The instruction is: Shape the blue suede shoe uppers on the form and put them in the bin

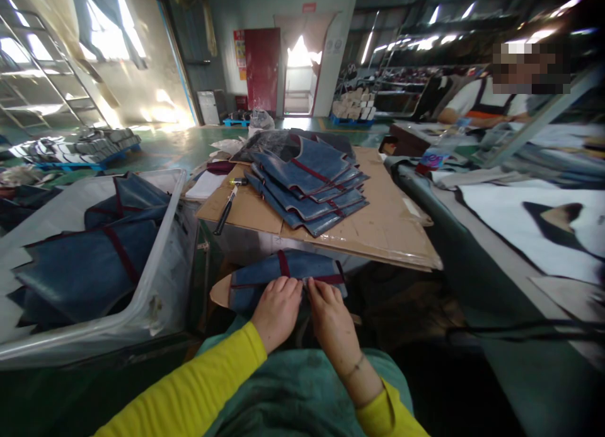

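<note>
A blue leather-like piece with dark red strips point(255, 272) lies across my lap, in front of the cardboard-topped surface. My left hand point(278, 311) is closed on its near edge, fingers bent over it. Just to the right, my right hand point(332, 317) pinches the same edge, and the fingertips of both hands almost meet. What sits between the fingertips is too small to make out. Beyond the hands, a stack of similar blue pieces point(307, 185) rests on the cardboard point(387, 229). Left of that stack lies a hammer with a black handle point(225, 211).
On my left stands a white plastic bin point(161, 235) holding more blue pieces point(89, 267). A long table with fabric pieces point(543, 216) runs along my right, with a plastic bottle point(437, 153) on it. A person in a dark apron point(496, 103) sits behind that table.
</note>
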